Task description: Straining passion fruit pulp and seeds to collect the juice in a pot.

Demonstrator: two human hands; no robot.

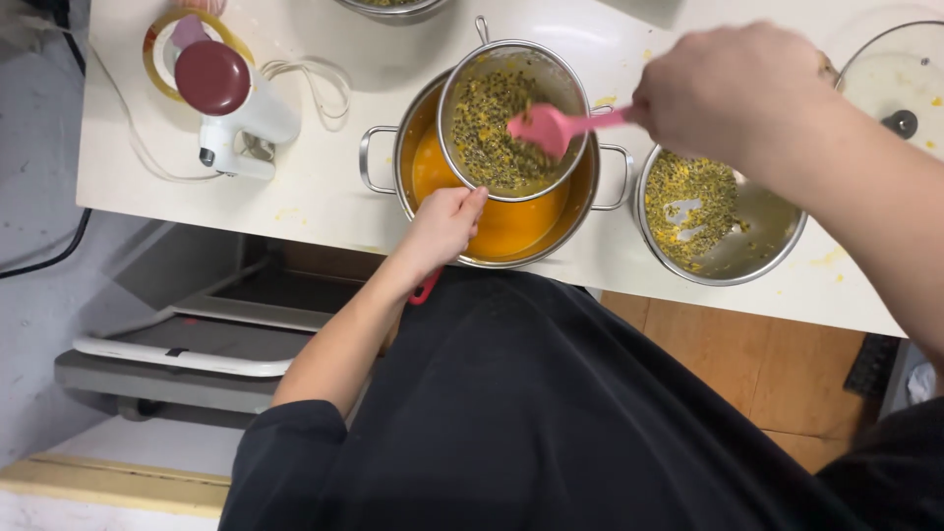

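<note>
While the left hand (444, 222) reaches forward from a bare forearm and closes its grip on the red handle (425, 287) of the round metal sieve (511, 116), the right hand (733, 88) comes in from the right, fist closed around the pink silicone spatula (556, 127), whose blade rests in the sieve. The sieve sits tilted on the rim of the two-handled steel pot (497, 172) at the near edge of the white surface (324, 187); it holds dark seeds in yellow pulp, and the pot holds smooth orange juice. Just right of the pot, a steel bowl (718, 221) holds a patch of seedy pulp. A white hand mixer with a dark red cap (231, 103) lies toward the left edge. A glass lid (900, 84) at the far right corner is cut off, and the sieve handle is mostly hidden by the hand.
</note>
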